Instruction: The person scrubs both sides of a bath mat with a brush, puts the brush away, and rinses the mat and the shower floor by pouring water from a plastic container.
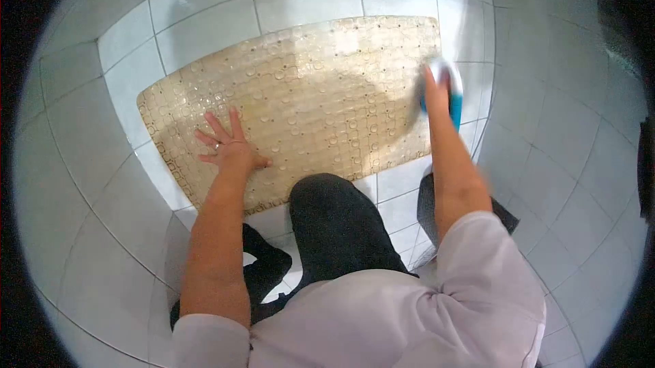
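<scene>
A yellowish, see-through bath mat [307, 109] with round bumps and small holes lies spread on the tiled floor. My left hand [232, 150] presses flat on its left part, fingers spread, with a ring on one finger. At the mat's right edge, my right hand [438, 92] is closed around the handle of a white and blue scrub brush [456, 98]. Motion blurs the brush and the hand, and its underside is hidden.
White floor tiles [205, 23] border the mat. Tiled walls rise at the left [82, 163] and right [559, 115]. My knee [334, 211], in dark trousers, is by the mat's near edge.
</scene>
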Demonstrator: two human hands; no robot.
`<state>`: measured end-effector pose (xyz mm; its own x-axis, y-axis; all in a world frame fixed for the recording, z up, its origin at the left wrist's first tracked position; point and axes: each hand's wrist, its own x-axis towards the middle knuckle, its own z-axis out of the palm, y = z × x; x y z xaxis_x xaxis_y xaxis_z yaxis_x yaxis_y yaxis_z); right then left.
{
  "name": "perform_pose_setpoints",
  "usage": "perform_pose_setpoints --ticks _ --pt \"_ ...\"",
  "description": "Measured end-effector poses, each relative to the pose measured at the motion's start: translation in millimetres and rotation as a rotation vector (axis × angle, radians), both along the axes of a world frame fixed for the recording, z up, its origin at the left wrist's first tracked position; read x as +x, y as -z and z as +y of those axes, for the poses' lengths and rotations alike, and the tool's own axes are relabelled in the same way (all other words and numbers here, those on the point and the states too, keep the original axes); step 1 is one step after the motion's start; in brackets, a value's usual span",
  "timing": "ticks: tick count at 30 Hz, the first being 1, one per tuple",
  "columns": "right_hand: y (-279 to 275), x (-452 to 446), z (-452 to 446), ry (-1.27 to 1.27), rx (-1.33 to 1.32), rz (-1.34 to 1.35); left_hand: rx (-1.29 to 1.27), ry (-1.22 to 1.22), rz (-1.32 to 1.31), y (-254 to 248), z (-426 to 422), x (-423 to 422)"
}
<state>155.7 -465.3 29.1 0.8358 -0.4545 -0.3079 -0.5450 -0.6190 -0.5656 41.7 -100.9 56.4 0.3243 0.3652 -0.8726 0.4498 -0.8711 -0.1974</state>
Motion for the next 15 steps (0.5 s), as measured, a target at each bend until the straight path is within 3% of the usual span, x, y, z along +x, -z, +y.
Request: perform_pose_setpoints --ticks 1,3,4,5,7,8,10,12,14,15 --pt "45 -49 -61 0.133 0.129 -0.053 0.011 -0.008 -0.034 1 -2 0" --pt "34 -131 -73 0.234 -0.067 -0.100 0.009 0.005 -0.068 2 -5 1" --pt "38 -154 -76 0.285 -0.190 -0.078 -0.038 0.095 -0.250 4 -4 1" --pt "27 -140 -65 0.310 -0.085 -0.086 -0.095 0.181 -0.424 5 -4 5" --pt "40 -94 -57 0.269 0.019 -0.176 -0.091 0.210 -0.314 -4 -27 40" --pt "30 -58 -47 0.120 -0.137 -0.154 -0.086 0.217 -0.220 -6 -40 56" --pt "23 -7 -40 -0.059 -0.205 -0.210 -0.079 0.211 -0.224 3 -43 62" --pt "2 -27 -28 -0.037 -0.095 -0.203 -0.066 0.201 -0.189 3 -37 54" --pt "22 -113 -64 0.119 -0.205 0.061 -0.088 0.185 -0.164 -1 -35 62" --pt "8 -109 -57 0.107 -0.207 0.048 -0.088 0.172 -0.177 -3 -35 65"
